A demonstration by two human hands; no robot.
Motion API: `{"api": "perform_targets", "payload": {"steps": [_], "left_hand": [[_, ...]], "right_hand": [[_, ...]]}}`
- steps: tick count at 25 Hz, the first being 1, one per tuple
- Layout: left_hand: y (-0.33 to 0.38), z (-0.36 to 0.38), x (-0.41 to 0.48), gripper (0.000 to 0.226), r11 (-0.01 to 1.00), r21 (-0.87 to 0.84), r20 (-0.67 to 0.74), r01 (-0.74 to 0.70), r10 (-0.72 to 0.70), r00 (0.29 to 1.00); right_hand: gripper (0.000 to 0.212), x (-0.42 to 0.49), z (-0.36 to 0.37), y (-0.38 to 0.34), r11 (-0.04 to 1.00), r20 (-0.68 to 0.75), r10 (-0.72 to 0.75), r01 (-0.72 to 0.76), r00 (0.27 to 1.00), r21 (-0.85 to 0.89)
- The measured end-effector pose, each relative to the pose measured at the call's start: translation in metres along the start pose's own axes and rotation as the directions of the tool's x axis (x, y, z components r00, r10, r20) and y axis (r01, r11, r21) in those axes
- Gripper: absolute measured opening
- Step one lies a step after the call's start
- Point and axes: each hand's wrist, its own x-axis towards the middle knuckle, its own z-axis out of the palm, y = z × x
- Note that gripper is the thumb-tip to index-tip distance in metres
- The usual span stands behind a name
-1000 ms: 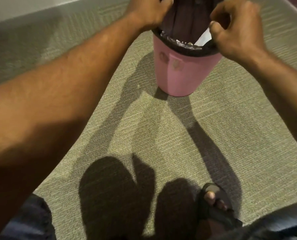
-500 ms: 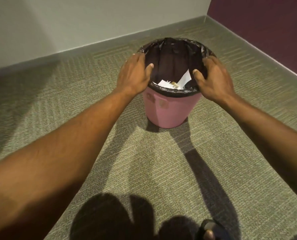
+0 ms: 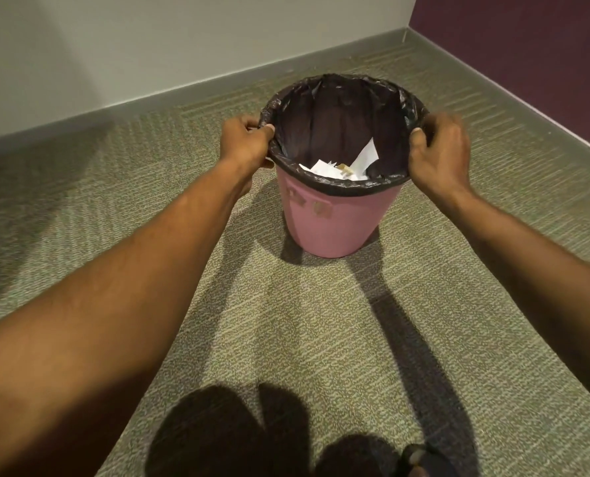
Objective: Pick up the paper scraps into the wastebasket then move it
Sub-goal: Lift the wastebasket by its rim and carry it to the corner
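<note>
A person looks down along both bare forearms at a carpeted floor in a room corner. At left, the left hand (image 3: pixel 247 144) is curled closed on the left side of the rim of a pink wastebasket (image 3: pixel 331 222), thumb on top and fingers tucked under the edge of the black bin liner (image 3: pixel 341 108). The wastebasket stands upright on the carpet (image 3: pixel 114 208), near the pale wall and its grey skirting. Inside, white paper scraps (image 3: pixel 338 165) lie at the bottom, one leaning on the liner. At right, the right hand (image 3: pixel 439 151) is likewise closed on the right side of the rim. No scraps show on the visible carpet, so the picking up looks finished and the moving step appears to be in hand. The next move likely calls for an even two-handed lift that keeps the basket level. Whether the base is off the floor cannot be told. The fingertips under the rim are hidden, and a dark sandal (image 3: pixel 424 459) is cut off at the bottom edge.
</note>
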Motion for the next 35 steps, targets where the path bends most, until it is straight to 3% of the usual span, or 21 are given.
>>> {"api": "perform_targets", "payload": {"steps": [4, 8, 10, 14, 18, 23, 27, 30, 35], "left_hand": [[0.010, -0.004, 0.002, 0.004, 0.983, -0.110, 0.013, 0.149, -0.149, 0.989], [0.015, -0.009, 0.007, 0.011, 0.961, -0.125, 0.057, 0.246, -0.241, 0.969], [0.017, -0.011, 0.009, 0.012, 0.956, -0.112, 0.076, 0.270, -0.262, 0.962], [0.019, -0.011, 0.011, 0.017, 0.942, -0.077, 0.105, 0.327, -0.318, 0.942], [0.020, -0.014, 0.008, 0.022, 0.913, -0.054, 0.132, 0.405, -0.395, 0.909], [0.035, -0.021, -0.015, 0.020, 0.874, -0.044, 0.049, 0.483, -0.481, 0.875], [0.082, -0.042, -0.039, 0.017, 0.841, -0.062, 0.036, 0.538, -0.536, 0.843], [0.137, -0.063, -0.061, 0.006, 0.815, -0.048, 0.069, 0.578, -0.575, 0.815], [0.243, -0.105, -0.103, 0.012, 0.814, 0.064, 0.198, 0.578, -0.578, 0.792]], "right_hand": [[0.014, 0.011, 0.002, 0.007, 0.968, -0.086, 0.224, -0.212, 0.971, 0.132], [0.029, 0.021, -0.001, 0.011, 0.903, 0.019, 0.353, -0.346, 0.935, 0.255], [0.022, 0.026, -0.003, 0.010, 0.857, 0.091, 0.391, -0.398, 0.916, 0.327], [0.029, 0.030, -0.009, 0.007, 0.821, 0.182, 0.451, -0.486, 0.874, 0.299], [0.022, 0.031, -0.019, -0.001, 0.797, 0.292, 0.486, -0.555, 0.824, 0.238], [0.010, 0.023, -0.039, -0.016, 0.731, 0.344, 0.557, -0.643, 0.756, 0.230], [0.028, 0.020, -0.083, -0.049, 0.713, 0.403, 0.562, -0.670, 0.723, 0.207], [0.023, 0.025, -0.129, -0.084, 0.677, 0.446, 0.591, -0.714, 0.673, 0.180], [0.024, 0.039, -0.227, -0.148, 0.665, 0.492, 0.580, -0.726, 0.650, 0.175]]}}
